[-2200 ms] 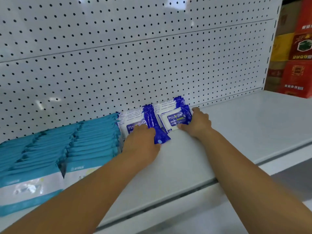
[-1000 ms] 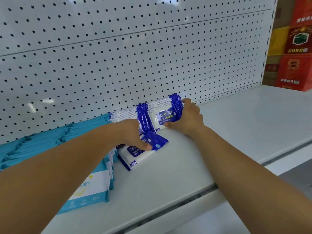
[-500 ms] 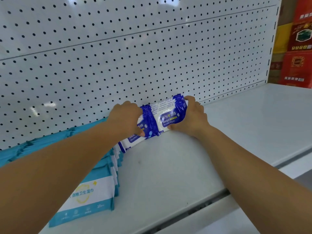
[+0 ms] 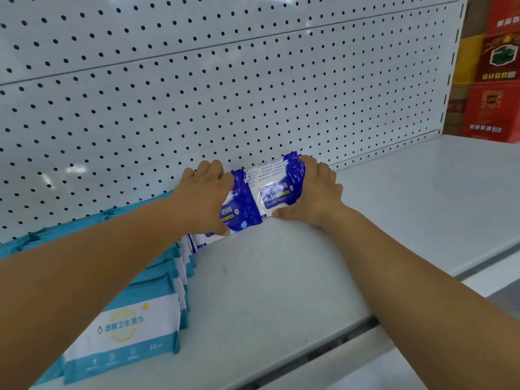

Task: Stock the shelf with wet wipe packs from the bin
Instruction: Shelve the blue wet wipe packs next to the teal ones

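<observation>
Several blue-and-white alcohol wipe packs (image 4: 267,192) stand on edge in a short row at the back of the white shelf (image 4: 281,277), against the pegboard. My left hand (image 4: 202,195) presses on the left packs, with the thumb low at the front. My right hand (image 4: 315,192) clasps the right end of the row, fingers over the top and thumb underneath. A leaning pack shows partly below my left hand. The bin is out of view.
A long row of teal-and-white wipe packs (image 4: 126,327) fills the shelf's left side, partly hidden by my left forearm. Red and yellow cartons (image 4: 495,88) stand beyond the shelf's right end. Bare shelf surface stretches to the right of the blue packs.
A blue pack that lay tipped flat in front of the row has been lifted by my left hand and pushed upright against the others. My right hand has stayed at the row's right end.
</observation>
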### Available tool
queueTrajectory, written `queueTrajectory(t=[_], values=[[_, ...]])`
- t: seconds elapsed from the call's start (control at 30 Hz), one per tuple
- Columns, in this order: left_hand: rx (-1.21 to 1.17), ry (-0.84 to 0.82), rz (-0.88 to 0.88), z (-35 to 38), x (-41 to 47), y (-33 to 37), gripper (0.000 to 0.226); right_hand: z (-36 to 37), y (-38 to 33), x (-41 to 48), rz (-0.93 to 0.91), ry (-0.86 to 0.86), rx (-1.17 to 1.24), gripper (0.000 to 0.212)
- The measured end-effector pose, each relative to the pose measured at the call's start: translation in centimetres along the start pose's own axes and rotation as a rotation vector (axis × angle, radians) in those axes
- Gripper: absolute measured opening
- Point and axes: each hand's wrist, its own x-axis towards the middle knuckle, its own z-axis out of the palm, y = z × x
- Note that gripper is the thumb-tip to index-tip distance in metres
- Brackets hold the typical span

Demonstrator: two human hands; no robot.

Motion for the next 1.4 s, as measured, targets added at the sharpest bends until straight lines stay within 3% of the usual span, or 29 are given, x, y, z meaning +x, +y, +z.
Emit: queueTrajectory(t=[0.17,0.53,0.73,0.83,0.97,1.1,1.3,1.4], values=[[0.150,0.048,0.054,0.1,0.1,-0.2,0.087,0.1,-0.2,-0.1,-0.004,0.011,0.009,0.120],[-0.177,-0.005,-0.149,-1.3,-2.6,-0.3,0.094,-2.0,-0.7,-1.3,-0.030,0.032,0.064,0.108],[-0.559,0.179,-0.209,-3.1,-5.5,3.2,0.064,-7.9,-1.5,-2.5,-0.113,-0.069,0.100,0.065],[-0.761,0.250,-0.151,-4.2,-6.6,6.7,0.058,-11.0,0.0,-4.9,-0.149,-0.100,-0.010,0.060],[-0.882,0.300,-0.115,-5.7,-7.6,11.9,0.057,-15.9,3.0,-9.1,-0.182,-0.136,-0.230,0.064],[-0.939,0.342,-0.010,-7.2,-9.1,18.1,0.052,-21.7,6.3,-14.7,-0.143,-0.108,-0.301,0.060],[-0.989,0.382,0.244,-8.4,-11.7,28.6,0.048,-28.3,13.0,-24.7,0.125,-0.015,-0.223,0.048],[-0.980,0.289,0.370,-6.8,-13.5,33.9,0.051,-29.4,17.6,-29.5,0.311,-0.037,-0.205,0.048]])
